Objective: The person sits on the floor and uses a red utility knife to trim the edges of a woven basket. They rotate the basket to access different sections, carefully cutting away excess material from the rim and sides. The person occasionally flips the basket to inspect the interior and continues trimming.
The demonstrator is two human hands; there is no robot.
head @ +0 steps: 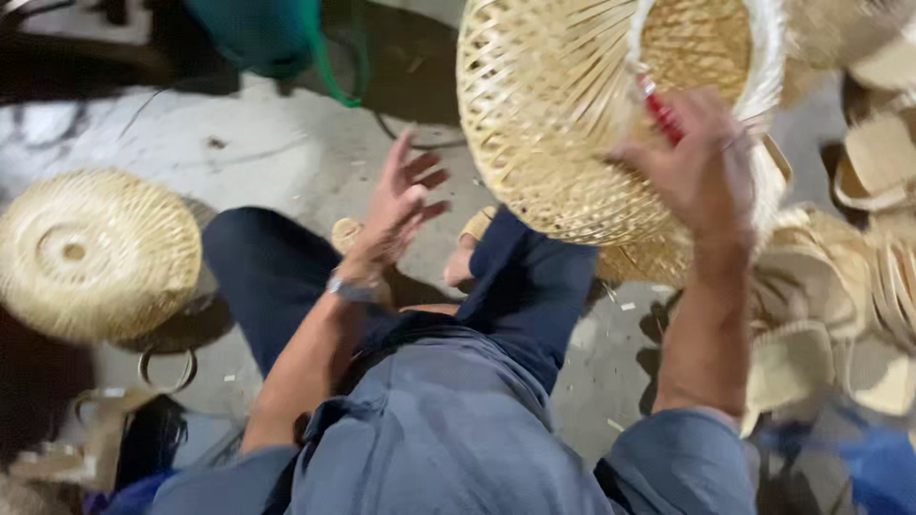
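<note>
Right hand (701,167) grips a woven bamboo basket (572,114) aloft, pinching a red tool (661,113); left hand (401,205) hangs spread, empty.

Grey-blue shirt (448,429), sleeves rolled; dark navy trousers (277,267); metal wrist bracelet (348,289).

Dim, even overhead light; soft shadows under legs; motion blur around both hands and right-edge weaving.
</note>
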